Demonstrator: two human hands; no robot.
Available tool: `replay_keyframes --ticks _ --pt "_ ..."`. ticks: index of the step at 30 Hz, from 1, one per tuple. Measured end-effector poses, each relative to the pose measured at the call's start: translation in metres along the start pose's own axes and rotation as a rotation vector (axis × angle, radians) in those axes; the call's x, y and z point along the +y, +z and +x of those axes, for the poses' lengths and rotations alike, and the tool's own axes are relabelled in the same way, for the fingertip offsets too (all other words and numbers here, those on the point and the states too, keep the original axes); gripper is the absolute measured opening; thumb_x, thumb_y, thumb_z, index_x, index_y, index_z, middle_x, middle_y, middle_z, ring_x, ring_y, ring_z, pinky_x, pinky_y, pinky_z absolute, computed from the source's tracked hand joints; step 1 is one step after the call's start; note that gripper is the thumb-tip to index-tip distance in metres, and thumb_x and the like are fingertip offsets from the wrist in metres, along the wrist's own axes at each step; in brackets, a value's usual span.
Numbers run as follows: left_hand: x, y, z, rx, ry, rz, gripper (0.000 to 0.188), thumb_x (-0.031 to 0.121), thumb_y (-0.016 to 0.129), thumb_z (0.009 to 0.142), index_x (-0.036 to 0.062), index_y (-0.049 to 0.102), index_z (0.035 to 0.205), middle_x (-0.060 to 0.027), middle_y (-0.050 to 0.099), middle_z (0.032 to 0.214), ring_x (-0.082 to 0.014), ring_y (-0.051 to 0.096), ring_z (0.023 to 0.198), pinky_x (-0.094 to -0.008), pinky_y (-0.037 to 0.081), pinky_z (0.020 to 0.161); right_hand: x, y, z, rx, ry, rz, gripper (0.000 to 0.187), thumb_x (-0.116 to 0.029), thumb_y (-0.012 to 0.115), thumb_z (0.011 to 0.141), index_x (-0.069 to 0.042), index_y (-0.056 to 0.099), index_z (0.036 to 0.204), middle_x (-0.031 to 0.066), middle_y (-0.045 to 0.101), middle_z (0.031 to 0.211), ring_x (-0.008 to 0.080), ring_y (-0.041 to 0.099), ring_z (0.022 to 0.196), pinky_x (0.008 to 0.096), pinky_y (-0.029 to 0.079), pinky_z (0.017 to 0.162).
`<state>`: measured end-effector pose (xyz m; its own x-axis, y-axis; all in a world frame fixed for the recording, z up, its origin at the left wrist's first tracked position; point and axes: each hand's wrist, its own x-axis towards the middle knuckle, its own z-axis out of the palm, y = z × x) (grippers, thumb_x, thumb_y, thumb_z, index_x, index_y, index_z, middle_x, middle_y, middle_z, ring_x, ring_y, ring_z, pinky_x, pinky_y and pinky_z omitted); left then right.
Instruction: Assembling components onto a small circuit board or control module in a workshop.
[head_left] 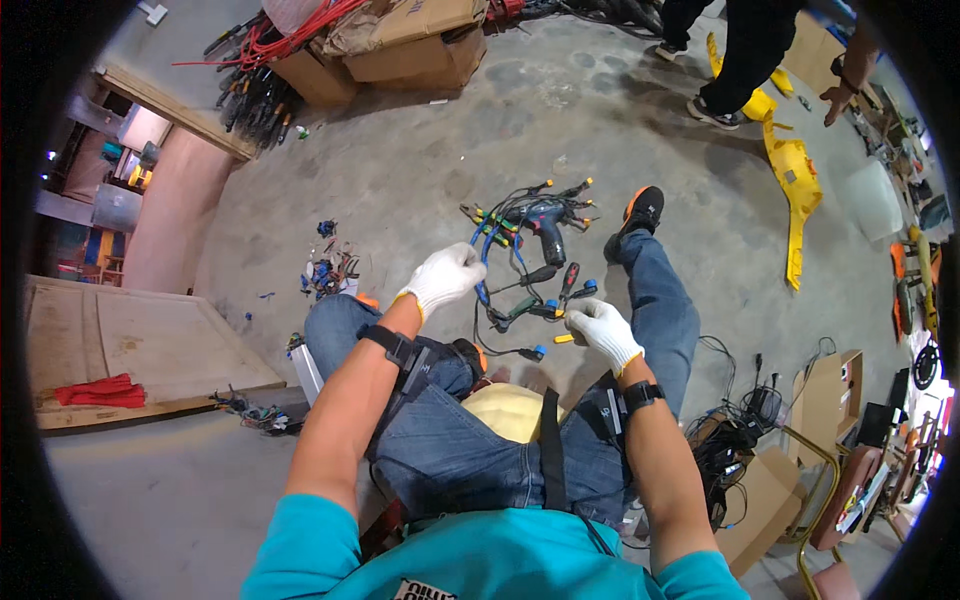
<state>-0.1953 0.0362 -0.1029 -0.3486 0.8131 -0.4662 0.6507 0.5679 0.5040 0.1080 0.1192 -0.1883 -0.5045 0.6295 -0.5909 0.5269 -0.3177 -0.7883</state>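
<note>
Gloves of white cloth cover both hands. The left hand (445, 277) is curled shut around a loop of blue and black cable, part of the wire harness (525, 262) that sprawls on the concrete floor (420, 170) just ahead of both hands. The right hand (602, 331) is partly closed, its fingertips pinching a small yellow connector (565, 339) at the near end of one lead; whether the palm grips anything more cannot be told. Between and just beyond the hands lie the harness's other ends, tipped in blue, yellow, green and red, with a dark pistol-shaped tool (545, 225) among them.

Glove fabric hides the exact finger positions, and the tangle is too dense to follow any single wire. A pale yellow object (508, 410) sits in the lap, half covered by a black strap. A scatter of small blue bits (328, 270) lies left of the left hand, too small to make out. Another person (745, 50) stands far beyond the right hand, cut off at the waist by the frame's edge.

Brown cardboard boxes (400, 45) sit well beyond the left hand, beside red and black cable bundles. More cardboard boxes (830, 385) stand to the right of the right hand. Yellow plastic panels (795, 180) lie far ahead on the right. A folded red cloth (98, 391) rests on a wooden board (130, 345) far left.
</note>
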Motion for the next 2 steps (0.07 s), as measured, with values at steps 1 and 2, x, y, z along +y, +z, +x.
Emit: replay_keyframes --ticks 1,2 --pt "0.0026 -0.0021 0.0020 0.040 0.068 0.054 0.042 0.040 0.060 0.091 0.0066 0.068 0.115 -0.0133 0.073 0.094 -0.0256 0.070 0.083 -0.0381 0.054 0.079 -0.0038 0.0031 0.0022 -0.020 -0.029 -0.009 0.030 -0.027 0.067 0.091 0.000 0.072 0.104 0.0066 0.070 0.080 0.0135 0.067 0.071 0.0293 0.054 0.068" --pt "0.0065 -0.0053 0.0043 0.020 0.063 0.050 0.043 0.042 0.060 0.092 0.0073 0.069 0.115 -0.0145 0.074 0.096 -0.0265 0.071 0.085 -0.0404 0.055 0.085 -0.0062 0.0027 0.0095 -0.066 -0.004 -0.119 0.037 -0.031 0.066 0.091 -0.001 0.072 0.112 0.0072 0.072 0.087 0.0162 0.067 0.073 0.0316 0.055 0.072"
